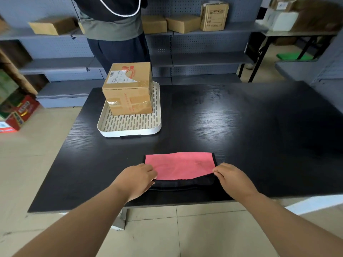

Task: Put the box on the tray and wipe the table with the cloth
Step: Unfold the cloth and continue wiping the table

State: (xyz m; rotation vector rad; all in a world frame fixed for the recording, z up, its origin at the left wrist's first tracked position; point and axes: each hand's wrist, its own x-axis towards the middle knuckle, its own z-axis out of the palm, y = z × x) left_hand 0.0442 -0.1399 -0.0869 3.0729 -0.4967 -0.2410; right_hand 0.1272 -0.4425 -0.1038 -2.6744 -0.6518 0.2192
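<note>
Pinching the cloth (178, 165) with fingers (151, 173) of left hand (137, 179) and right hand (233, 178), near side of table (241, 127), box (128, 86) on tray (130, 125) beyond.

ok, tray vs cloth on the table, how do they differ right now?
The tray is white with slots and a raised rim; the cloth is pink on a black layer and lies flat. The tray carries the box; the cloth carries nothing. No hand touches the tray; the left hand and right hand each hold a near corner of the cloth. Both lie on the black table.
</note>
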